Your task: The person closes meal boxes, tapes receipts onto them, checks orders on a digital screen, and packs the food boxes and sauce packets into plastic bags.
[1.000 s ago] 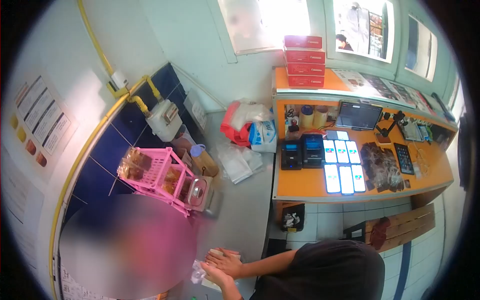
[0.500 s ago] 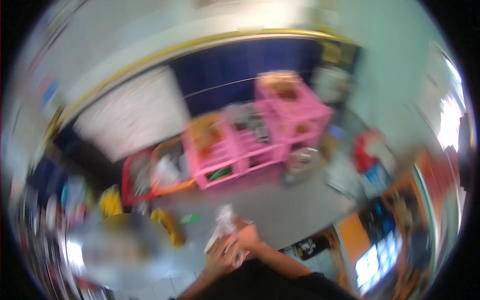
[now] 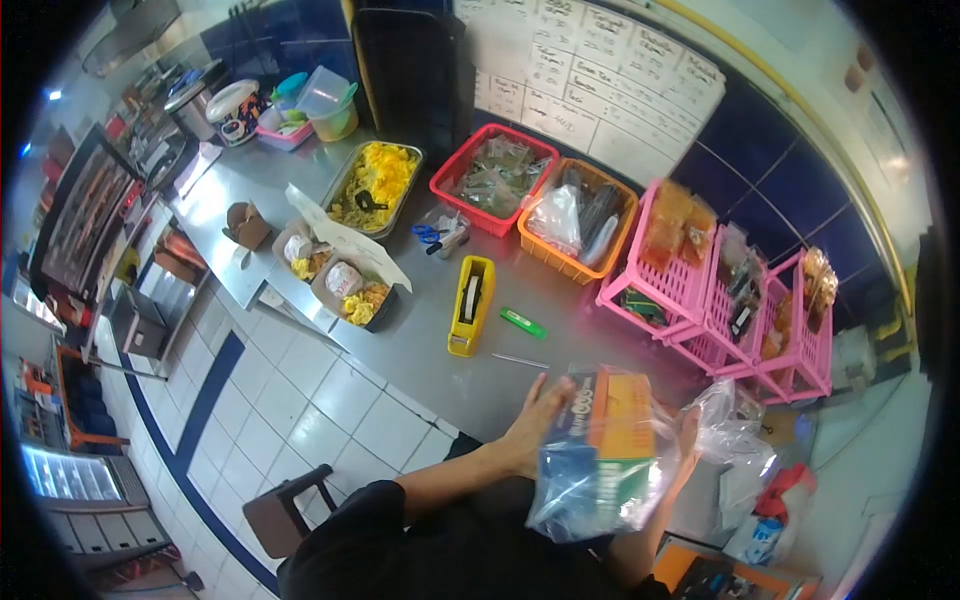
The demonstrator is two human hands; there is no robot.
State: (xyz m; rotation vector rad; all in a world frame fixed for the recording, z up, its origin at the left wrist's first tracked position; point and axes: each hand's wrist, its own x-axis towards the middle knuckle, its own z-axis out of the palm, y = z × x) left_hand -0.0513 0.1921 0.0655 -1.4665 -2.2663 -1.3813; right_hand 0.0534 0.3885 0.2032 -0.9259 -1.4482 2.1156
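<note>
A box-shaped package [image 3: 610, 450] in clear plastic, orange, blue and green, is held up between my two hands above the steel counter's front edge. My left hand [image 3: 540, 425] presses on its left side, fingers toward the top corner. On its right side is my right hand [image 3: 683, 450], partly hidden behind the plastic. Loose clear plastic [image 3: 728, 420] bunches out beyond that hand. On the counter just beyond lie a thin metal rod [image 3: 520, 360], a green cutter [image 3: 523, 322] and a yellow tape dispenser [image 3: 471, 306].
Two open food boxes [image 3: 368, 298] stand at the counter's front edge, near a tray of yellow food [image 3: 376, 190]. Behind are a red basket [image 3: 484, 222], an orange basket [image 3: 560, 262] and pink crates [image 3: 690, 320]. A dark stool [image 3: 275, 520] stands on the floor.
The view has swung left along the counter. My hands, earlier together over a pale item and plastic, are now apart on either side of the colourful package, which is raised closer to the camera.
</note>
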